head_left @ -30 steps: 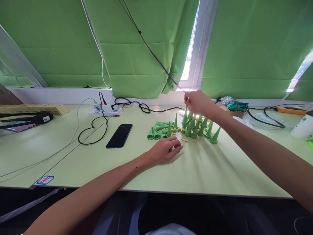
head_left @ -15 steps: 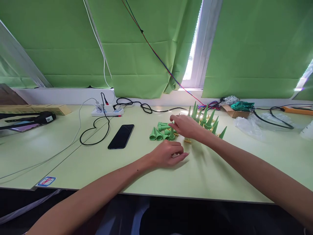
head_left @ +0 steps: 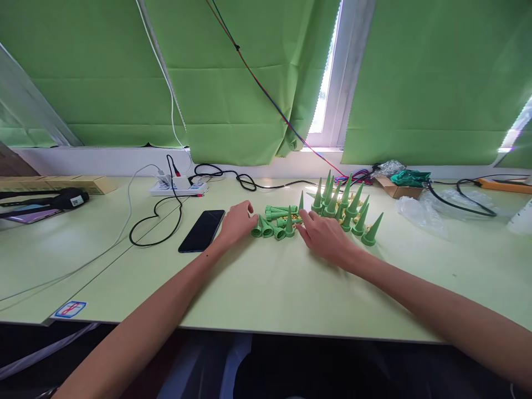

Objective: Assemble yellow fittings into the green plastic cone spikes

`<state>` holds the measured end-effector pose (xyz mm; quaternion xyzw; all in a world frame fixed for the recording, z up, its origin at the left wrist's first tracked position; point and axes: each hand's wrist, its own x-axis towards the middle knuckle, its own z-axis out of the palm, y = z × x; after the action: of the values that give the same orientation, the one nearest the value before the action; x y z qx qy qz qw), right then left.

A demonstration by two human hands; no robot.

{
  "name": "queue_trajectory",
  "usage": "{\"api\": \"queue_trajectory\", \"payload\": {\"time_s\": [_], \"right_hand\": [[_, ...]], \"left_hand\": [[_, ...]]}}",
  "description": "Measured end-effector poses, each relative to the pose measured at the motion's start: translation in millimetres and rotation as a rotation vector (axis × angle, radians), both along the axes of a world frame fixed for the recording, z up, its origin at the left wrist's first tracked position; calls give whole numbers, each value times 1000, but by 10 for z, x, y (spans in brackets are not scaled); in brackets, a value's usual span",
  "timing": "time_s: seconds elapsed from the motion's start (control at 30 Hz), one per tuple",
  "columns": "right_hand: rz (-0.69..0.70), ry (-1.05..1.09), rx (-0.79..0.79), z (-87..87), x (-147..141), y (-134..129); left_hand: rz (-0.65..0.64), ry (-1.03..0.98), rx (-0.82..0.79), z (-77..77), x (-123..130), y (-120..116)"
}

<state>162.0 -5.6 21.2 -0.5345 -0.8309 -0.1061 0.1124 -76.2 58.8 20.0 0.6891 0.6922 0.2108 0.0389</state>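
My left hand point(head_left: 239, 223) is at the left end of a group of green plastic cones lying on their sides; its curved fingertips are beside the leftmost lying cone point(head_left: 256, 228), and contact is unclear. My right hand point(head_left: 326, 235) rests low over the table, between the lying cones and a cluster of upright green cones point(head_left: 330, 202). Its thumb and index finger are apart, with nothing visible between them. One upright cone point(head_left: 290, 223) stands left of those fingers, and another cone's tip point(head_left: 301, 199) shows just behind them. Small yellow pieces point(head_left: 296, 218) lie among the cones.
A black phone point(head_left: 201, 231) lies left of my left hand. Behind it is a white power strip point(head_left: 178, 186) with cables. A cardboard box point(head_left: 399, 188) with a green bag, clear plastic wrap point(head_left: 424, 213) and black cable are at the right. Yellow boxes point(head_left: 78, 184) stand far left.
My left hand has moved left and away from me, to the lying cones. My right hand has come nearer to me and slightly right, uncovering more upright cones.
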Motion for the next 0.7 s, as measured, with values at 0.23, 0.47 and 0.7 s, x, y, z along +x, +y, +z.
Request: {"api": "queue_trajectory", "payload": {"time_s": [0.23,0.47,0.7], "right_hand": [[-27,-143,-133,-156,116,-95],[-66,-25,-187,-173,143,-58],[-131,44,-231,-151,175,-72]], "left_hand": [[-25,2,-125,-115,-49,120],[-20,-43,-133,-138,-28,109],[-23,-175,163,-10,115,-86]]}}
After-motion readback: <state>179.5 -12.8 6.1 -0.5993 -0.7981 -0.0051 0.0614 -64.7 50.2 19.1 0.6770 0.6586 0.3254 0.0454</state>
